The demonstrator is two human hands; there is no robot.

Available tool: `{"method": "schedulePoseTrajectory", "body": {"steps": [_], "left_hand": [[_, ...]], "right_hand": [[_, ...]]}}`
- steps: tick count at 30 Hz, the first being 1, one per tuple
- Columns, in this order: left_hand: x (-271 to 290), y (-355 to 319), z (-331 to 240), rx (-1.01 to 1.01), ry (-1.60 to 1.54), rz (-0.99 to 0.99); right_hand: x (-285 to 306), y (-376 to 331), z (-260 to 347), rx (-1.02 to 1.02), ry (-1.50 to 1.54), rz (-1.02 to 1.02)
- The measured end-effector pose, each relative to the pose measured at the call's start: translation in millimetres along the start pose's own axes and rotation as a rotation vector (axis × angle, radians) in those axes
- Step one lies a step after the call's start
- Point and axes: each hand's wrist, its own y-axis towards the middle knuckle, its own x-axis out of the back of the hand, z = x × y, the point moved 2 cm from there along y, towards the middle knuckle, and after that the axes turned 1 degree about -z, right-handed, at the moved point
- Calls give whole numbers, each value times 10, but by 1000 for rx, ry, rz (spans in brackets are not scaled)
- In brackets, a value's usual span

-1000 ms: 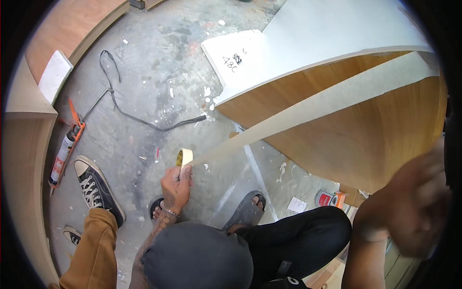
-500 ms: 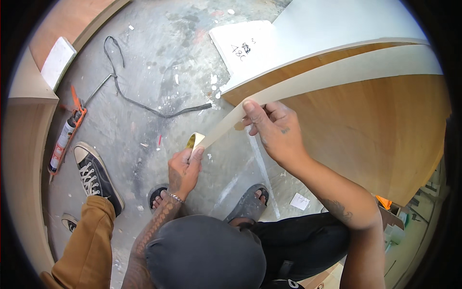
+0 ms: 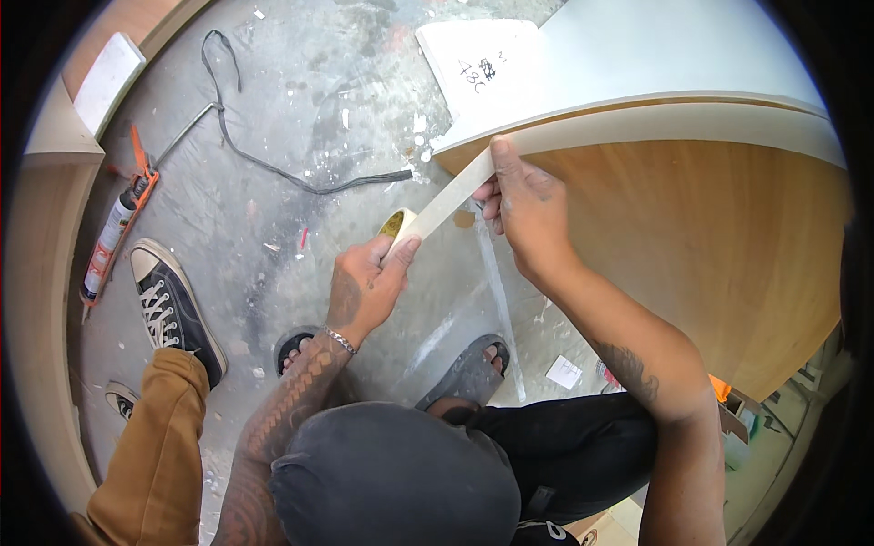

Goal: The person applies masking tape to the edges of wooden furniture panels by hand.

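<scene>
My left hand grips a roll of cream masking tape with a yellow inner core. From the roll a taut strip of tape runs up to my right hand, whose thumb presses it at the front corner of a curved wooden panel. Beyond the thumb, a pale band continues along the panel's upper edge to the right. Whether it touches the wood all along cannot be told. The other right fingers curl beneath the strip, partly hidden.
A white board lies beyond the panel. On the floor at left are a caulking gun and a dark cord. Another person's sneaker and brown trouser leg stand nearby. A dark rounded cloth shape blocks the lower middle.
Both hands have moved up and to the right with the tape. The free stretch between them is somewhat shorter, and the band lies nearer the panel's edge. The view has shifted slightly.
</scene>
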Motion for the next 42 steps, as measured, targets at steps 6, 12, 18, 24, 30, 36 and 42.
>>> {"method": "schedulePoseTrajectory", "body": {"steps": [6,12,18,24,30,36,42], "left_hand": [[-50,51,-41,-7,-37,23],[-81,68,1,-1,-56,25],[-63,82,-28,25,-39,45],[-68,86,-60,30,-64,44],[-75,82,-33,12,-55,40],[-65,76,-20,18,-60,46],[-75,72,-15,7,-53,42]], "right_hand": [[11,41,3,38,-29,-68],[13,55,-19,18,-62,-92],[7,83,-22,13,-106,-112],[17,100,-57,24,-90,-115],[14,115,-78,26,-67,-107],[-6,101,-45,28,-56,-110],[5,108,-58,16,-65,-112]]}}
